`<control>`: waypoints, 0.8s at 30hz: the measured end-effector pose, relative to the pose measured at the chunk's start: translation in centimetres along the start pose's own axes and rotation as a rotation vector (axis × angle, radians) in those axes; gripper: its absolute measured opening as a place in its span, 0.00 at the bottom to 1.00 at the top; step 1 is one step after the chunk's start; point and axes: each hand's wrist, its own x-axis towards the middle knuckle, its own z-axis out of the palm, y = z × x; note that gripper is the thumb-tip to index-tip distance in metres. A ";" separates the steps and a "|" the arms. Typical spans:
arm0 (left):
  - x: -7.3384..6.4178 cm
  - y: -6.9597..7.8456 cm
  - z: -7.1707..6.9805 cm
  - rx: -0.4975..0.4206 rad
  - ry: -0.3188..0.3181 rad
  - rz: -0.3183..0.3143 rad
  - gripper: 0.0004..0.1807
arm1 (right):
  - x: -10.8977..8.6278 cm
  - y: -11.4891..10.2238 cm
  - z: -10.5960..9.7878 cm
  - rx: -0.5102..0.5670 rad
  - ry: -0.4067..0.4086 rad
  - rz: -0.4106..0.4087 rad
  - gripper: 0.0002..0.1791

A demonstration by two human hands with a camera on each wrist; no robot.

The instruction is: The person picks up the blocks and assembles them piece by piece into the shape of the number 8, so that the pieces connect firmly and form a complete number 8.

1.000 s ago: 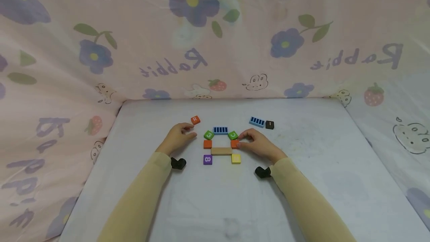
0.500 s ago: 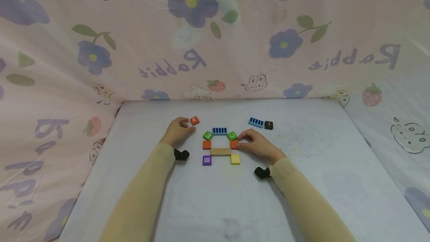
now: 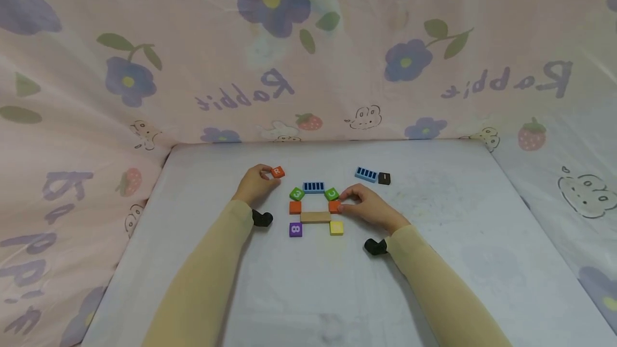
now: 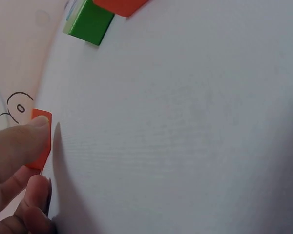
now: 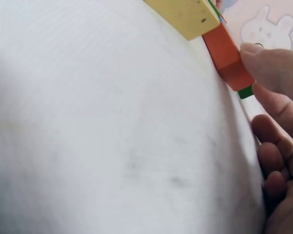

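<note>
My left hand (image 3: 255,183) pinches an orange block marked R (image 3: 277,172) at the far left of the layout. In the left wrist view the thumb lies across that orange block (image 4: 42,146), with a fingertip behind it. My right hand (image 3: 372,206) rests at the right side of the layout. Its thumb touches a plain orange block (image 3: 333,206), and its index fingertip is beside a green block (image 3: 331,194). The right wrist view shows the thumb against the orange block (image 5: 225,56), next to a yellow block (image 5: 185,17); the other fingers are loosely curled.
Between the hands lie a light-blue striped block (image 3: 314,187), a second green block (image 3: 296,194), another orange block (image 3: 295,207), a wooden plank (image 3: 315,217) and a purple block (image 3: 295,229). Behind the right hand lie another striped block (image 3: 366,174) and a black block (image 3: 384,178).
My left hand has moved forward to the orange R block and now pinches it. The right hand stays at the right side of the layout.
</note>
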 end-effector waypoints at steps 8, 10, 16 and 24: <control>0.3 -0.1 0.2 0.047 0.022 -0.007 0.22 | 0.1 0.2 0.1 0.006 0.001 -0.002 0.21; 0.4 -0.1 0.3 0.056 0.025 -0.012 0.22 | 0.0 0.1 0.1 -0.003 0.005 -0.004 0.20; 0.4 -0.1 0.3 0.061 0.027 -0.014 0.22 | -0.1 0.0 0.1 -0.002 0.008 -0.007 0.20; 0.1 0.2 0.2 0.064 0.027 -0.017 0.22 | 0.0 0.1 0.1 0.017 0.000 0.001 0.22</control>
